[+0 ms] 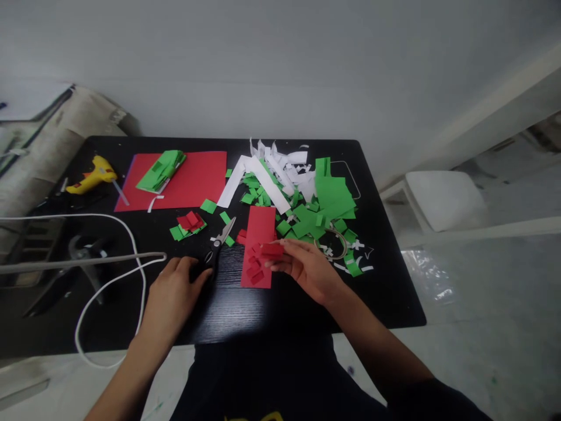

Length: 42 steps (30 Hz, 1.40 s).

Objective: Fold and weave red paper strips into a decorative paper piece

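My right hand (pixel 309 269) pinches a small red paper piece (pixel 272 250) between thumb and fingers. Under it lies a long red paper strip (pixel 262 222) with several small red cut pieces (pixel 254 270) on its near end. On the dark table, my left hand (pixel 175 286) rests with its thumb spread from the fingers, close by the black handles of the scissors (pixel 224 234). Whether the thumb touches the handles is hard to tell. The scissor blades point away to the right, slightly apart. Left of them is a small pile of red and green pieces (pixel 188 227).
Green paper scraps (pixel 328 199) and white paper strips (pixel 269 184) heap at the back right, beside a tape ring (pixel 332 242). A red sheet (pixel 201 175) bears green papers (pixel 162 171). A yellow glue gun (pixel 94 175) and white cable (pixel 134 240) lie left. A white stool (pixel 438 199) stands right.
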Available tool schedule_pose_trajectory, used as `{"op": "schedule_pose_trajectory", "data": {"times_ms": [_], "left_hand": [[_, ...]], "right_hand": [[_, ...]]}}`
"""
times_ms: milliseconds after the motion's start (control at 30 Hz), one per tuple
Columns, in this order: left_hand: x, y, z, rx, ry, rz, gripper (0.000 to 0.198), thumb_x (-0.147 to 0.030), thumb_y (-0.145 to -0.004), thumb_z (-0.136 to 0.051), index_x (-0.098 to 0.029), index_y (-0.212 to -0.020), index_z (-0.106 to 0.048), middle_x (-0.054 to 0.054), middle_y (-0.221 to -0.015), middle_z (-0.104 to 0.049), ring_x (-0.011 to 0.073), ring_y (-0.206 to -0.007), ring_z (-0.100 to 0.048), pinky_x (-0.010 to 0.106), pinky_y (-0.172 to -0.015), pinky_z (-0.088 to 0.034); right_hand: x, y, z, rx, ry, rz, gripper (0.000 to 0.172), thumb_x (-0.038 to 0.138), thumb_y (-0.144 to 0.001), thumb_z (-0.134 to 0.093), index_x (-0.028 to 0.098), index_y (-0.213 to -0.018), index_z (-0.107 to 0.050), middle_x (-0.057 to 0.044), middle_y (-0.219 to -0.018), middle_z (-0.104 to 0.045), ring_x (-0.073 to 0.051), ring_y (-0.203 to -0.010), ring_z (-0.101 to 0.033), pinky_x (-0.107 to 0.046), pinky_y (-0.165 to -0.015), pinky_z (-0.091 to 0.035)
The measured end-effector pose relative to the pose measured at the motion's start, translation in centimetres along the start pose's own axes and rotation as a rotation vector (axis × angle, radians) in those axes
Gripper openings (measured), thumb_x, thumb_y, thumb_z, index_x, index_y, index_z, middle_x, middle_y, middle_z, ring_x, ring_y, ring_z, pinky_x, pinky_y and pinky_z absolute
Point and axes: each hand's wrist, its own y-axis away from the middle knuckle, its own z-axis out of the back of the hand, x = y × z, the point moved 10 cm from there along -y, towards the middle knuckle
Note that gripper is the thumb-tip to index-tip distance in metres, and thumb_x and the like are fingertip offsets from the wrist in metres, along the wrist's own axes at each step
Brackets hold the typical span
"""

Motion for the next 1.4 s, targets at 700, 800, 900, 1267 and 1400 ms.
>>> {"op": "schedule_pose_trajectory", "data": {"times_ms": [700, 800, 900, 1267, 1400], "left_hand": [[-13.9, -6.2, 14.4, -0.126, 1.087, -0.42, 0.01, -0.029, -0.094, -0.073, -0.021, -0.093, -0.069, 0.0, -0.085, -0.069, 0.0128, -0.074, -0.066, 0.024, -0.066, -0.053], [-13.9, -7.1, 15.0, -0.142, 1.116, -0.43, 0.011, -0.03, -0.094, -0.073, -0.02, -0.09, -0.07, 0.0, -0.08, -0.067, 0.0119, -0.071, -0.063, 0.023, -0.062, -0.051], [-13.9, -7.5, 15.2, -0.155, 1.113, -0.439, 0.012, -0.029, -0.095, -0.073, -0.019, -0.088, -0.071, 0.0, -0.078, -0.066, 0.0108, -0.068, -0.06, 0.022, -0.06, -0.049], [-14.5, -7.3, 13.6, -0.067, 1.109, -0.502, 0.004, -0.023, -0.093, -0.075, -0.02, -0.096, -0.075, 0.0, -0.081, -0.074, 0.0117, -0.071, -0.068, 0.023, -0.066, -0.057], [-14.3, -7.3, 13.5, -0.049, 1.116, -0.503, 0.007, -0.019, -0.091, -0.075, -0.022, -0.097, -0.077, 0.0, -0.081, -0.074, 0.0108, -0.071, -0.069, 0.021, -0.066, -0.057]], "right_hand": [[13.3, -0.8, -7.0, 0.0, 0.577, 0.486, 0.016, 0.034, -0.086, -0.083, 0.024, -0.099, -0.081, -0.003, -0.094, -0.082, -0.02, -0.089, -0.077, -0.037, -0.081, -0.065], [14.2, -0.7, -7.4, -0.01, 0.64, 0.507, 0.018, 0.03, -0.086, -0.082, 0.025, -0.103, -0.082, -0.005, -0.103, -0.082, -0.023, -0.096, -0.076, -0.042, -0.091, -0.063], [14.8, -0.7, -7.5, -0.024, 0.725, 0.528, 0.018, 0.025, -0.084, -0.083, 0.025, -0.102, -0.082, -0.005, -0.104, -0.081, -0.023, -0.099, -0.076, -0.045, -0.096, -0.061], [14.6, -0.5, -6.4, -0.036, 0.686, 0.526, 0.008, 0.027, -0.083, -0.085, 0.023, -0.09, -0.081, -0.001, -0.085, -0.081, -0.019, -0.079, -0.077, -0.034, -0.075, -0.064], [14.2, -0.6, -6.4, -0.009, 0.657, 0.495, 0.008, 0.024, -0.082, -0.085, 0.023, -0.089, -0.08, -0.001, -0.085, -0.081, -0.019, -0.079, -0.078, -0.035, -0.077, -0.066]]}}
